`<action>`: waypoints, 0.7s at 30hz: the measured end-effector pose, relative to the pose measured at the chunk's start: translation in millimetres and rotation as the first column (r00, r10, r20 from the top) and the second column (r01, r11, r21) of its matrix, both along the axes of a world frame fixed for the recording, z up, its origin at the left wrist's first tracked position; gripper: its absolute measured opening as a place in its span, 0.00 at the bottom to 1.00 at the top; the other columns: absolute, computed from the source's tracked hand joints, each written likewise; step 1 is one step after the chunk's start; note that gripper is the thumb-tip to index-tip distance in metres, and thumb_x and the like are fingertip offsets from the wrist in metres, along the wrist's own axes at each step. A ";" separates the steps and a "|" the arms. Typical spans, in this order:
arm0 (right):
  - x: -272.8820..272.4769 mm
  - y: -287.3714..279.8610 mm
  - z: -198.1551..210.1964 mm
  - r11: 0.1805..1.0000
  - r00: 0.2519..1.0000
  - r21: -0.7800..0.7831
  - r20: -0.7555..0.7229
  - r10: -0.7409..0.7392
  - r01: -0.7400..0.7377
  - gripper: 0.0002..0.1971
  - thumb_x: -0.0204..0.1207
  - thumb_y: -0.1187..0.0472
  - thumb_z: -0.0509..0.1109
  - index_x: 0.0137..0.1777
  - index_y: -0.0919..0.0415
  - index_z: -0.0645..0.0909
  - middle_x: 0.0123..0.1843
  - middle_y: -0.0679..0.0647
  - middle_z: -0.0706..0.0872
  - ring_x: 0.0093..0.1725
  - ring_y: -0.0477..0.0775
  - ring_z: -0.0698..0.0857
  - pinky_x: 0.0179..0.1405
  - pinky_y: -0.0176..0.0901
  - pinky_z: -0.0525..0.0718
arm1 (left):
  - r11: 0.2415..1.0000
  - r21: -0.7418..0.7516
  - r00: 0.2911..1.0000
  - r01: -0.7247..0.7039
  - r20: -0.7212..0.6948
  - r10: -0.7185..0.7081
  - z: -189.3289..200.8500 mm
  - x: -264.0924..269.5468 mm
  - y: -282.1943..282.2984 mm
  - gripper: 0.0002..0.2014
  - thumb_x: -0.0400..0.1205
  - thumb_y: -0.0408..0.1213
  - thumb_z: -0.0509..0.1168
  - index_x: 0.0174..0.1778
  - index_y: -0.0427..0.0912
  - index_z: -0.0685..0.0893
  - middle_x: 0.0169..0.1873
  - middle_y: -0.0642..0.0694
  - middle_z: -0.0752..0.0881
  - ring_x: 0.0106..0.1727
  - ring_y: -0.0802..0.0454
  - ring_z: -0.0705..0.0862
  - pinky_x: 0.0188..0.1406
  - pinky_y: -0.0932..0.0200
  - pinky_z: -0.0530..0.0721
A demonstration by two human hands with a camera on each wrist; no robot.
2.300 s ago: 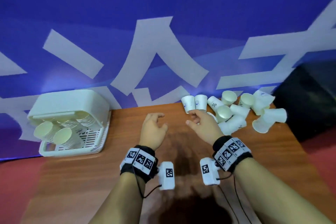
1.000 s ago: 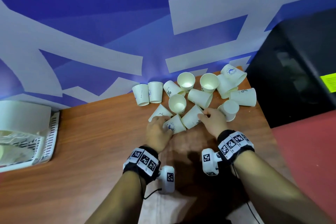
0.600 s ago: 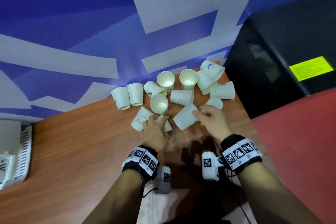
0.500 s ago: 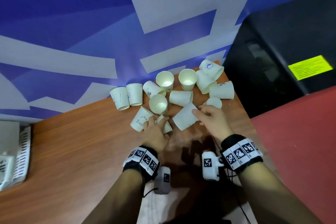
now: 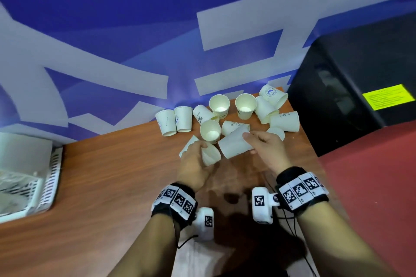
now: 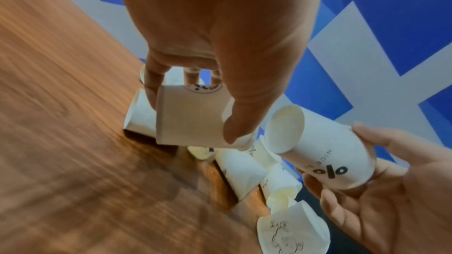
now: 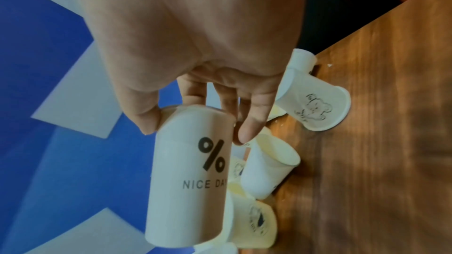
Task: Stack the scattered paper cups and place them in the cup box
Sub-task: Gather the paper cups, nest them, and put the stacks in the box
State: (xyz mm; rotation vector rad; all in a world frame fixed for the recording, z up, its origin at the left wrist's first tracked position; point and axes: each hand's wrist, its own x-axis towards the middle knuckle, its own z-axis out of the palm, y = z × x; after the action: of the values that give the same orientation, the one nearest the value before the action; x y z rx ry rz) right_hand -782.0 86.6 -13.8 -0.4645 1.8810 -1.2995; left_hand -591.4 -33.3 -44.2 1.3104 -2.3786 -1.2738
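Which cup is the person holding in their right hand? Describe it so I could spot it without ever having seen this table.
Look at the wooden table against the blue and white wall, where white paper cups lie scattered at the far right corner. Just in front of that heap, the right hand holds a cup off the table on its side. It has a black percent sign and "NICE DAY" lettering.

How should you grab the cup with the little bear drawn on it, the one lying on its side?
The bear cup lies tipped over on the wooden table, beyond the right hand, which already holds the percent-sign cup. I would come from above and pinch across its side wall near the middle, thumb on one side, fingers on the other. The rounded wall faces up, and a gentle squeeze avoids crushing the paper.
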 end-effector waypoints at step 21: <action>170.4 -71.1 102.9 0.961 0.954 -0.105 -0.191 0.232 -0.255 0.30 0.75 0.57 0.76 0.76 0.43 0.70 0.58 0.48 0.80 0.58 0.48 0.82 0.60 0.52 0.85 | 0.911 0.001 0.854 -0.413 -0.348 0.387 102.1 195.1 -31.4 0.30 0.67 0.36 0.77 0.60 0.55 0.71 0.54 0.53 0.82 0.55 0.53 0.82 0.53 0.62 0.80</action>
State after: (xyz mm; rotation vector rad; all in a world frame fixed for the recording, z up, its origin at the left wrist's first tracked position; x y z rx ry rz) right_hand -611.6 15.5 89.1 -0.8785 1.8194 -1.2497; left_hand -396.3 -64.7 57.9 1.3422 -1.7807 -1.1600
